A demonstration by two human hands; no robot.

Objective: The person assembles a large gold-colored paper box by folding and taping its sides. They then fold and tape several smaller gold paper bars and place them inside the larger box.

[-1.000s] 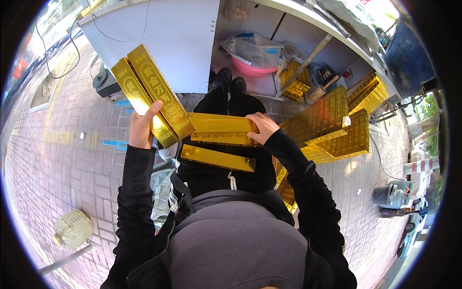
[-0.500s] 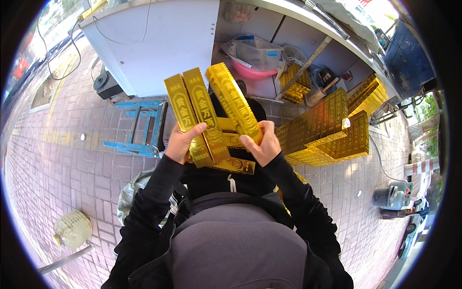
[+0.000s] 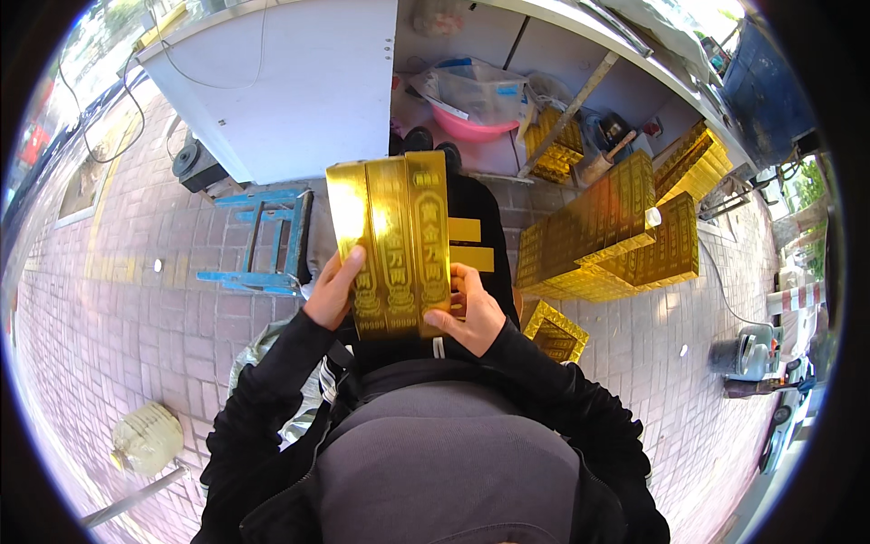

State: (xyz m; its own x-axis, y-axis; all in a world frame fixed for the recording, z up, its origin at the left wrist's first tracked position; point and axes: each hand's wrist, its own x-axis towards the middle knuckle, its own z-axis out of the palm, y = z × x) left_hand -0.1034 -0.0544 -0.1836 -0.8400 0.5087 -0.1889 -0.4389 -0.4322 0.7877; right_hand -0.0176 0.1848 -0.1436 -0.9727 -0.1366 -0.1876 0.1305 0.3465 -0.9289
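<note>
Above my lap, several shiny gold paper boxes [image 3: 391, 240], long and bar-shaped, stand side by side as one block between my hands. My left hand [image 3: 335, 288] grips the block's lower left edge, thumb on the front face. At the lower right corner my right hand [image 3: 468, 311] is closed on the rightmost box, its thumb in front and its fingers round the side. Flat gold pieces [image 3: 473, 260] lie on my dark trousers just right of the block, partly covered by it. What is behind the block is hidden.
Large stacks of the same gold boxes [image 3: 589, 222] stand on the paving to my right. Beside my right thigh is a gold open-framed piece [image 3: 555, 332]. A blue metal stool frame [image 3: 258, 240] stands left. Ahead, a pink basin [image 3: 476, 125] sits under a white counter [image 3: 290, 100].
The box in my right hand was apart and tilted; now it lies against the left-hand ones. The group has turned more upright, and my right hand has come lower and left.
</note>
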